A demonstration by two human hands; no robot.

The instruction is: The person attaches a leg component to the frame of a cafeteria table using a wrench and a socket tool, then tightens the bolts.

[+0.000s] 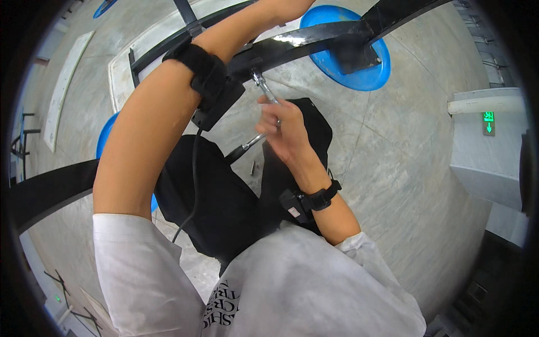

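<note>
My right hand [287, 126] is closed around the head of a ratchet wrench [246, 147], whose black handle slants down to the left between my knees. From the fist a chrome extension with a socket [260, 81] points up to the underside of a black curved metal beam [292, 44]; the socket end meets the beam, though any fastener inside it is hidden. Across the beam reaches my left arm, and my left hand [289, 8] is cut off by the top edge, so its fingers cannot be seen.
Blue round dishes [382, 70] sit under the black frame, one at its right and another [105, 135] at the left. A small metal piece [253, 168] lies on the grey floor between my legs. A cable [195, 185] hangs from my left forearm's black strapped device [216, 101].
</note>
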